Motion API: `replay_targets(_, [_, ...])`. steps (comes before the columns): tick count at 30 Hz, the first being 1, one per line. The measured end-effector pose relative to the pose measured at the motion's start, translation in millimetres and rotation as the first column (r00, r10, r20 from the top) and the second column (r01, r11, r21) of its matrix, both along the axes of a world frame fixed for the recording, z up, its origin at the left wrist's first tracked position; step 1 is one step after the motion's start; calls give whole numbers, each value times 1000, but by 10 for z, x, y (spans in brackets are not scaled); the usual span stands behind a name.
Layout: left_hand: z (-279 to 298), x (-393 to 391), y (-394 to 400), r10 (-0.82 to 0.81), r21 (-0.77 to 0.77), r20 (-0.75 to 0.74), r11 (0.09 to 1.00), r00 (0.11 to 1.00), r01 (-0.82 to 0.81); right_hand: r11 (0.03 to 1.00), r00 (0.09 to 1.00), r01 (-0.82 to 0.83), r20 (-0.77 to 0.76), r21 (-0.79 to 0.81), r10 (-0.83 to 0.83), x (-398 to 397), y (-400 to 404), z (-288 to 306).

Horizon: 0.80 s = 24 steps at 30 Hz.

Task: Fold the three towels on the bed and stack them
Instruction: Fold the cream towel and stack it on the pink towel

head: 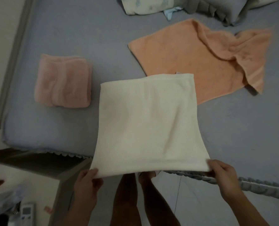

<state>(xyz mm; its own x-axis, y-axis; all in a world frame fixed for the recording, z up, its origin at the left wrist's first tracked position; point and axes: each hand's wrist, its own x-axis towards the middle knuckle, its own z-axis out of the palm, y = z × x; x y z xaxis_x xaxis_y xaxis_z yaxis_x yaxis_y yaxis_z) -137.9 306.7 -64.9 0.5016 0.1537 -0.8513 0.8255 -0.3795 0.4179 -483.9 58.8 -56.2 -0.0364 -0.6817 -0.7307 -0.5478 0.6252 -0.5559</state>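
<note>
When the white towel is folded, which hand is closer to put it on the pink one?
Probably the left hand. The folded pink towel lies on the left side of the bed, on that hand's side. The right hand grips the white towel's opposite corner, nearer the orange towel.

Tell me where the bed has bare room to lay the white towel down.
Bare sheet lies near the bed edge, between the folded pink towel and white towel, and right of it, below the orange towel. The far right by the pillows is crowded.
</note>
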Motion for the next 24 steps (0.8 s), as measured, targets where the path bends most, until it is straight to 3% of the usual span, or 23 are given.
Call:
replay_targets(4, [495, 149, -211, -173, -8, 104, 985, 979, 175, 977, 974, 199, 131, -81, -187, 153, -61, 343])
replay_targets(9, [829, 701, -863, -331, -178, 163, 917, 929, 358, 972, 945, 196, 289, -130, -152, 730, -768, 762])
replay_targets(14, [638, 1307, -1738, -262, -252, 185, 919, 947, 303, 977, 957, 205, 224, -65, -186, 1464, -1767, 737])
replay_targets(17, [369, 1442, -2090, -358, -213, 159, 898, 920, 386, 996, 975, 89, 206, -28, -81, 1747, -2147, 549])
replay_targets(19, [177, 1373, -2191, -571, -54, 205, 805, 795, 591, 997, 994, -33, 102, -74, 41, 1835, -2209, 318])
replay_targets(22, [-65, 1269, -2196, -841, 306, 390, 503, 376, 808, 948, 942, -290, -213, -133, 258, 1804, -2054, -30])
replay_targets(24, [-142, 1275, -2207, -894, 495, 437, 327, 95, 805, 937, 915, -335, -272, -98, 299, 1747, -1898, -186])
